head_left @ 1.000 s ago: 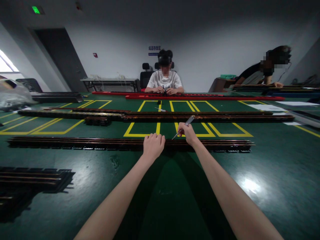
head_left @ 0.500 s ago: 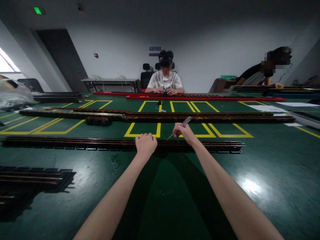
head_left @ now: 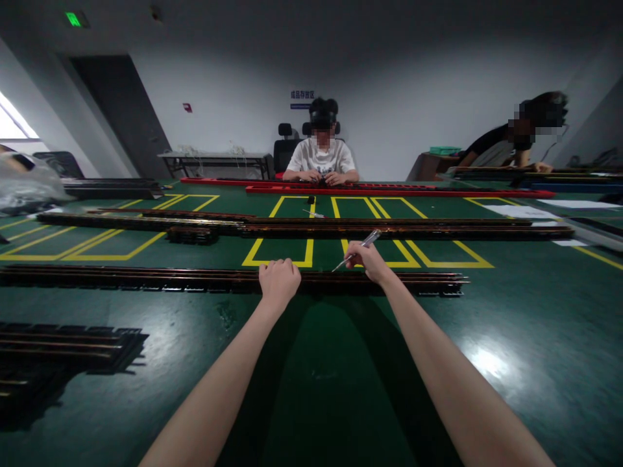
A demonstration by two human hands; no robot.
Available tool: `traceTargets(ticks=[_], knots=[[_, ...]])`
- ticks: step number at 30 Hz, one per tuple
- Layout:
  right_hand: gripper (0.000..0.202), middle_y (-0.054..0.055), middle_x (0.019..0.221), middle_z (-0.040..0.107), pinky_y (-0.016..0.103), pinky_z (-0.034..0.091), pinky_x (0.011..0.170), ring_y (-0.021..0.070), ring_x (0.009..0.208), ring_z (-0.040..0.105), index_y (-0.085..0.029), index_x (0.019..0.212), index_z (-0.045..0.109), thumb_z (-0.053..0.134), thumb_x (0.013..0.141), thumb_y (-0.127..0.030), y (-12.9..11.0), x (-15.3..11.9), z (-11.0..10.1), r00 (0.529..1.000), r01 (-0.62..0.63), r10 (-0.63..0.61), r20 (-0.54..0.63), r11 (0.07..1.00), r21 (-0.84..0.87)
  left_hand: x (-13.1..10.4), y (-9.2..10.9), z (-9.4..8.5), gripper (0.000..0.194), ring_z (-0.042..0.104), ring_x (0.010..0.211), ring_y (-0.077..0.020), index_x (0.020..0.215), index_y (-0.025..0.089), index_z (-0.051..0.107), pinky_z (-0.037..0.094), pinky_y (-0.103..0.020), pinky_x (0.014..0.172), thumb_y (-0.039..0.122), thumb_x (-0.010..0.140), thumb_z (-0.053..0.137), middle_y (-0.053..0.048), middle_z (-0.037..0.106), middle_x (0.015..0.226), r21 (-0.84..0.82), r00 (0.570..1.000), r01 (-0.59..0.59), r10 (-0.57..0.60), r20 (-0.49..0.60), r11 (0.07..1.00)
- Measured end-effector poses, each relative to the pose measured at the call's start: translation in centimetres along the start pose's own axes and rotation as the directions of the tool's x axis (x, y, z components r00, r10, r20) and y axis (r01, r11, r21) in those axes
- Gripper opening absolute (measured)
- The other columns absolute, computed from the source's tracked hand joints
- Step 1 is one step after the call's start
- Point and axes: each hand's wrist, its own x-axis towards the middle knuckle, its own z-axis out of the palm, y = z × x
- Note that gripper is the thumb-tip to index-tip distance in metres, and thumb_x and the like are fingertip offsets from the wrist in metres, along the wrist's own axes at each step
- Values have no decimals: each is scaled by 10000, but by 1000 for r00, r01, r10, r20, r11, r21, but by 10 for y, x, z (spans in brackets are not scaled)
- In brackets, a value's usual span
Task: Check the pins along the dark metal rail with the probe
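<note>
A long black strip assembly with copper-coloured lines (head_left: 195,279) lies across the green table in front of me. My left hand (head_left: 280,282) is closed over it near its middle, fingers wrapped round its far edge. To the right, my right hand (head_left: 366,258) grips a screwdriver (head_left: 372,239) with a clear handle. The screwdriver is tilted, its thin shaft pointing down and left, with the tip close to the strip's far edge. Whether the tip touches the strip is too small to tell.
Beyond lies a second row of dark strips (head_left: 413,228), with red rails (head_left: 389,190) farther back. More black strips (head_left: 73,347) sit at the near left. Another screwdriver (head_left: 315,215) lies mid-table. A person (head_left: 322,155) sits opposite; another person (head_left: 496,144) leans in at the right.
The strip assembly has shifted slightly left, and my left hand has moved left with it. My right hand and the screwdriver have moved a little to the right.
</note>
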Motion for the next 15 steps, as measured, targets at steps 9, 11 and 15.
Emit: traceTargets(ticks=[9,11,15], knots=[[149,-15,434,479,218,380,409,90,404,463,-165,413,526,522,560,-182,8,4,-7,999,46,-46,-7,998,33,-1,1,-2,450,618,706,-214,754,138,645,436,-366,700,251,876,227,-119,682,766,-16,1000,-11,11,-6,1000],[153,-14,444,478,222,378,414,91,412,457,-169,419,522,513,571,-186,9,5,-9,999,52,-52,-2,998,30,-2,1,-3,450,619,704,-213,758,138,646,437,-364,702,257,875,229,-119,680,764,-27,1000,-10,10,5,1000],[155,-15,458,478,228,373,422,91,419,449,-177,427,501,505,580,-200,8,3,-8,998,59,-58,-2,998,17,-2,1,-3,441,620,707,-211,766,137,650,435,-362,706,258,871,239,-119,681,768,-40,1000,-5,6,16,999]])
